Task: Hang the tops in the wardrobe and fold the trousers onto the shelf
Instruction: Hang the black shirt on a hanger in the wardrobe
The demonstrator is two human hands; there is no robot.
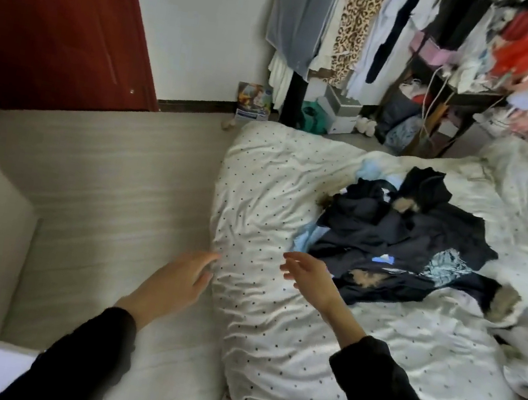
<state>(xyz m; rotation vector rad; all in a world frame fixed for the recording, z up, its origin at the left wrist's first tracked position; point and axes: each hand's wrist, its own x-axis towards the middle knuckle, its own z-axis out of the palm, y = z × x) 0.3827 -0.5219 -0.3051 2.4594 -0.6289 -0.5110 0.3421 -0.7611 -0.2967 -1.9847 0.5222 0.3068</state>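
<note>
two hands reach out over the near edge of the bed, both in black sleeves, both with loose, spread fingers and nothing in them. the left hand hangs over the bed's edge where the dotted duvet rolls down toward the floor; the right hand is farther in, its fingertips just short of the pile of dark clothes.

that pile is what the next move turns on, i'd say. it lies ahead and to the right of the right hand, sprawling roughly from near-left to far-right across the duvet, with pale blue fabric poking out at its near-left corner, the part closest to the fingers. the right hand is plainly the nearer one; the left is well apart from it. i can't tell tops from trousers in the heap.

a small blue-and-white tag shows on one dark garment, but its writing is too blurred to read.

beyond the bed, the open clothes rail stands against the far wall, already crowded with hanging garments, a leopard-print one among them. a colourful box sits on the floor by it; its print is unreadable too.
</note>
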